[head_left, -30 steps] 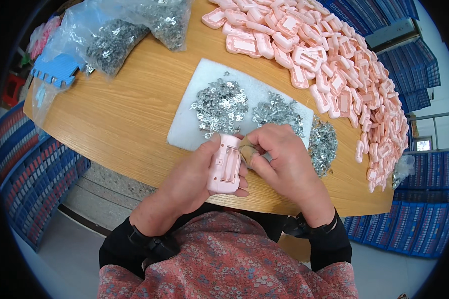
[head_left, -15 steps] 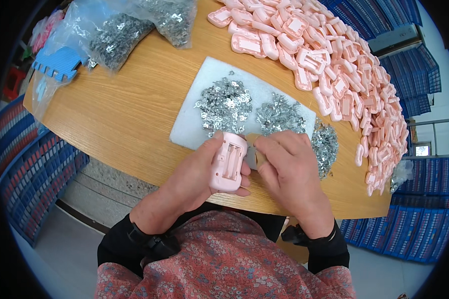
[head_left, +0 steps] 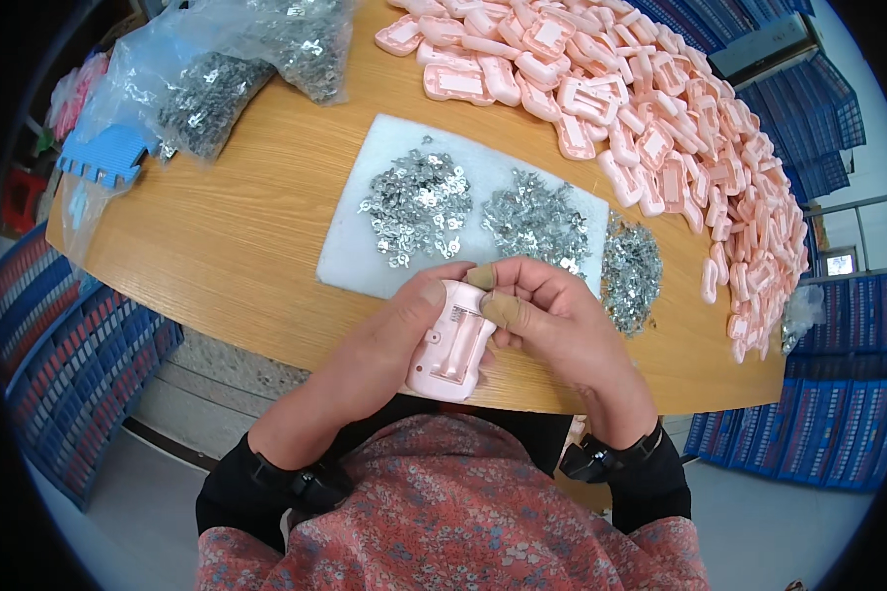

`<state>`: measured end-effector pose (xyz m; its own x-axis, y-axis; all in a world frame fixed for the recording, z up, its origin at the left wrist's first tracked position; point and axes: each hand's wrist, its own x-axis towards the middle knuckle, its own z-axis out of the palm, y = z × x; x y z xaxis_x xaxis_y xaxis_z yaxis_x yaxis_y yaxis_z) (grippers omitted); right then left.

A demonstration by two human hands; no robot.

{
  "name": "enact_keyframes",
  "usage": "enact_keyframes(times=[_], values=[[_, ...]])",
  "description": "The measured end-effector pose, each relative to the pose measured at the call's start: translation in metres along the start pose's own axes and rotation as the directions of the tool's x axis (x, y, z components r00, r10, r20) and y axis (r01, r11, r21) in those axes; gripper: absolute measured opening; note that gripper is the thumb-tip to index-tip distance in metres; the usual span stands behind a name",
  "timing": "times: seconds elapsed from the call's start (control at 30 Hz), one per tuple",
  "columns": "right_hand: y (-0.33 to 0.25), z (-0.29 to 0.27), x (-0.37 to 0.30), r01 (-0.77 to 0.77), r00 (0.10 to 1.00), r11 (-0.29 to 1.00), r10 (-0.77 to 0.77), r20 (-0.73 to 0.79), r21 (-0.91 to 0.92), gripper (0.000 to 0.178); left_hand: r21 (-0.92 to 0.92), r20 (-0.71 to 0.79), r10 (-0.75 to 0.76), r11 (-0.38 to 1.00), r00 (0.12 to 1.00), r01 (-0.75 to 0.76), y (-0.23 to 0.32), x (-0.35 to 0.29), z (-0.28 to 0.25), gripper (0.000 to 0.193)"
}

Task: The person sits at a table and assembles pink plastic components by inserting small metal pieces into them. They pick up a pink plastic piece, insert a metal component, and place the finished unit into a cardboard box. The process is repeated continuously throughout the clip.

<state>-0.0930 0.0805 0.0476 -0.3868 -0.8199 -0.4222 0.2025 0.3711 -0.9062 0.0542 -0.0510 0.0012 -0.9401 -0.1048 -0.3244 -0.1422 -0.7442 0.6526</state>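
Note:
My left hand [head_left: 389, 325] is closed round a pale pink plastic casing [head_left: 428, 380], held upright near the table's front edge. Its open battery compartment faces up, and a small metal piece shows at the compartment's far end. My right hand [head_left: 552, 320] has tan coverings on its thumb and a finger. These are pinched together at the casing's upper right corner; whatever lies between them is hidden. Just beyond my hands, a white foam sheet [head_left: 350, 231] carries a pile of small metal contact plates [head_left: 419, 207] and a second metal pile [head_left: 537, 222].
Another heap of metal pieces [head_left: 631, 276] lies right of the foam. Pink casings [head_left: 650, 118] are piled along the table's far right side. Clear bags of metal parts [head_left: 217, 94] and a blue foam piece [head_left: 102, 155] sit far left. Blue racks [head_left: 798, 428] stand beyond the table.
My right thumb and finger have moved from beside the casing onto its upper right corner. The casing has shifted slightly toward me, and the view has moved a little.

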Motion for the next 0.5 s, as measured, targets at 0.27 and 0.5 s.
enact_keyframes(times=[0.27, 0.5], values=[[0.007, -0.003, -0.006, -0.009, 1.0, 0.999, 0.009, -0.016, -0.031, 0.022, 0.705, 0.049, 0.249, 0.677, 0.967, -0.21, 0.009, -0.004, 0.009, 0.041], [0.017, 0.001, -0.012, 0.041, 0.995, 0.994, -0.05, -0.087, -0.105, 0.018, 0.907, 0.186, 0.407, 0.278, 0.894, -0.315, 0.001, -0.002, 0.011, 0.034]])
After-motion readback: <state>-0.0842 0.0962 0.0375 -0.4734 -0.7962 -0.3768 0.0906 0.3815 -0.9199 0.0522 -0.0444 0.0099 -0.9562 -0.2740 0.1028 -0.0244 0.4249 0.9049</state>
